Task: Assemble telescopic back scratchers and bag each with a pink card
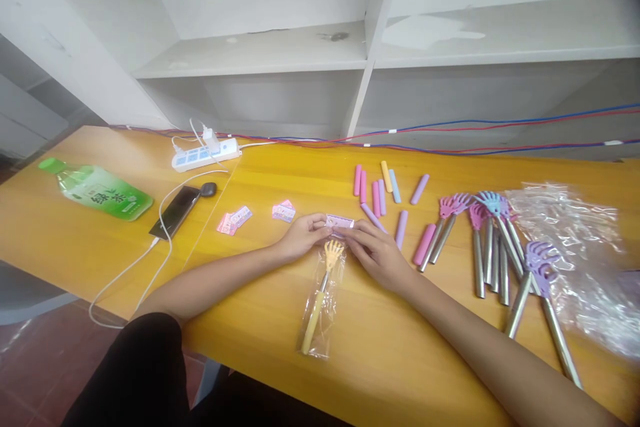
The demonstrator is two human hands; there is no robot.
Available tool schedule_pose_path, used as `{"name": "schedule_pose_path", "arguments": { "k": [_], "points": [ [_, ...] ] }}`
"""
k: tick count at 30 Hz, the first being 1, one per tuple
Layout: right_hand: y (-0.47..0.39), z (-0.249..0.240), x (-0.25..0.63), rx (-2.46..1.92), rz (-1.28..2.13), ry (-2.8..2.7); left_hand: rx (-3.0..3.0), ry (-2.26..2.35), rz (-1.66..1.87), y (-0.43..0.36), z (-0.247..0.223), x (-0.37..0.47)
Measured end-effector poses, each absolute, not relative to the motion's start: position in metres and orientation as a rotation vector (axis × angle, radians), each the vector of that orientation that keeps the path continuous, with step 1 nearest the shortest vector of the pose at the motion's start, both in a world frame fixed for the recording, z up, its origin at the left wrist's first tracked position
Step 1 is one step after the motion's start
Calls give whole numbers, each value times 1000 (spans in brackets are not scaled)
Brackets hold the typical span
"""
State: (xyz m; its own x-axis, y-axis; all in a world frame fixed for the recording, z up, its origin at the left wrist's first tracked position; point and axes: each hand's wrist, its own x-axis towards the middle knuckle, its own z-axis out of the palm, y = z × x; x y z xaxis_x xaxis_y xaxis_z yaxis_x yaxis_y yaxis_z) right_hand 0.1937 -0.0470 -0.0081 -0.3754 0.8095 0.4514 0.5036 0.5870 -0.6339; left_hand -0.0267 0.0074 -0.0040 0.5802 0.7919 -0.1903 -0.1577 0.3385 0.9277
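Note:
Between both hands, a small purple printed card (340,221) is pinched at the top end of a clear plastic bag (327,340). My left hand (303,237) grips its left side with closed fingers. On the other side, the fingers of my right hand (376,252) are closed on the card's right edge. Inside the bag lies a yellow back scratcher (314,320), its claw head towards my hands and its handle towards me. Two small groups of printed cards, one pink and purple (234,220), another alike (284,211), lie left of my hands.
Coloured handle sleeves (376,199) and several metal back scratchers (495,260) lie right of my hands, beside piled clear bags (590,253). At left are a green tea bottle (103,190), a phone (176,212) with its cable, and a power strip (206,155). White shelves (280,53) stand behind.

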Motion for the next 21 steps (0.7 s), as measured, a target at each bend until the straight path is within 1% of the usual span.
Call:
{"name": "schedule_pose_path", "arguments": {
  "k": [12,21],
  "points": [
    [-53,-5,186,-1030,355,-2022,979,711,745,9,-10,-26],
    [-53,-5,187,-1009,315,-1961,886,706,767,11,-6,-25]
  ]
}}
